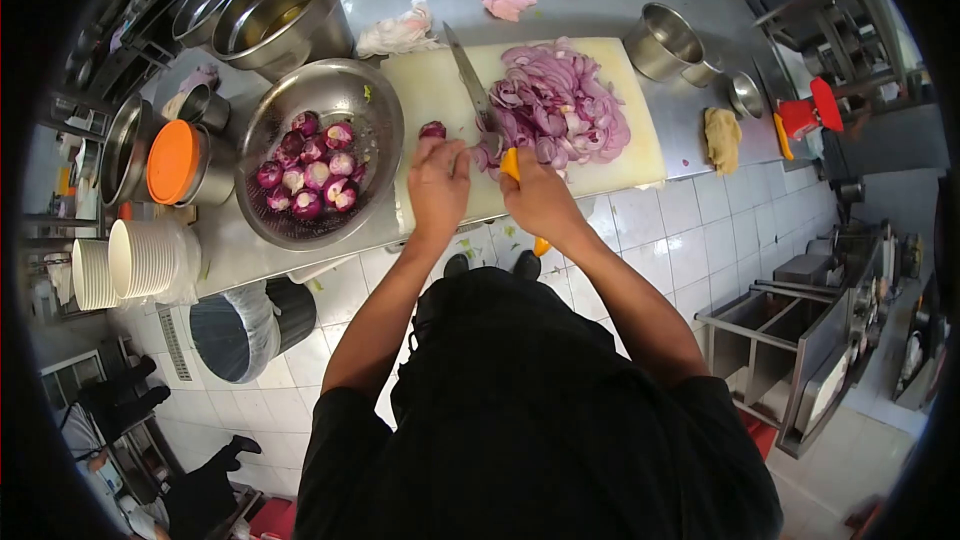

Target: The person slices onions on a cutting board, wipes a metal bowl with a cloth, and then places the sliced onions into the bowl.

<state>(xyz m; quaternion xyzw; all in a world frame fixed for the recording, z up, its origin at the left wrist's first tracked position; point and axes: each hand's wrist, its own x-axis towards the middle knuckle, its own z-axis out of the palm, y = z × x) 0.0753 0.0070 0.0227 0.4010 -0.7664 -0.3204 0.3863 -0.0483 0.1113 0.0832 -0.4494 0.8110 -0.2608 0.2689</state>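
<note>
On a white cutting board (420, 85) lies a large heap of sliced red onion (565, 105). My left hand (438, 180) rests on the board's left part, its fingers closed at a red onion (432, 130) that shows past the fingertips. My right hand (535, 190) is wrapped round the orange handle of a knife (466, 70), whose blade points away over the board along the heap's left edge. Left of the board, a perforated steel bowl (350, 210) holds several peeled red onions (316, 175).
Steel pots (285, 15) and an orange lid (173, 162) stand at the left, with stacked white bowls (140, 258) nearer. Cloths (722, 138) and small pots (663, 40) lie around the board. A lined bin (235, 335) stands below; people's dark-clothed legs show lower left.
</note>
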